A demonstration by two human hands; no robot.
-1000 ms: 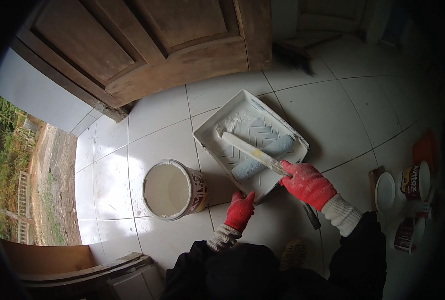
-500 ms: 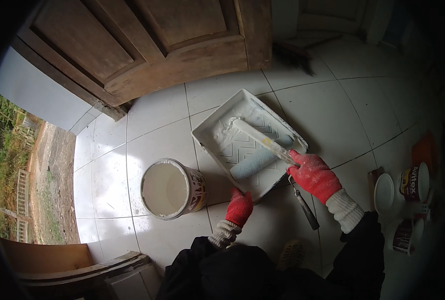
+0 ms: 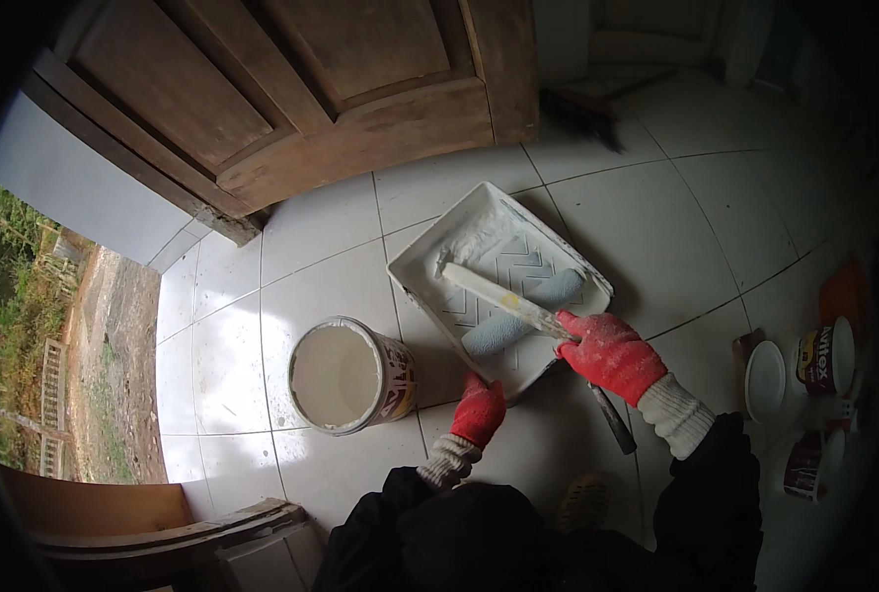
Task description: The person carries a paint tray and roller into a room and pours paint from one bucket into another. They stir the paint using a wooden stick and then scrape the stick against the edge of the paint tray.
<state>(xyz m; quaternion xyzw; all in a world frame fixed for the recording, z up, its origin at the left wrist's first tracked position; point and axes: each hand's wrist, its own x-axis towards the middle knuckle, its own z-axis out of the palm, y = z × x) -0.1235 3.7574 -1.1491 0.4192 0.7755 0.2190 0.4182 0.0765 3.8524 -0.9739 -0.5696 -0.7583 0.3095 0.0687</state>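
Note:
In my right hand (image 3: 612,357), gloved in red, is a flat paint-smeared stick (image 3: 494,293), its far end down by the white paint in the tray. The paint tray (image 3: 421,286) is white with a zigzag-ribbed floor. My left hand (image 3: 479,412), also in a red glove, is closed on the tray's near left rim. Under the stick, a pale blue paint roller (image 3: 498,334) lies across the ribs. Its dark handle (image 3: 612,419) juts out past the tray toward me, partly hidden by my right hand. Left of the tray stands an open bucket (image 3: 336,377) with pale paint inside.
A brown wooden door (image 3: 360,128) stands at the far side, with a doorway to the outdoors on the left. Several tubs and lids, among them a white lid (image 3: 765,382), sit at the right. A broom head (image 3: 587,113) lies on the tiled floor (image 3: 656,227) farther back.
The stick's far end has moved nearer to me and a little left across the tray, and my right hand has shifted slightly toward me. My left hand stays on the rim.

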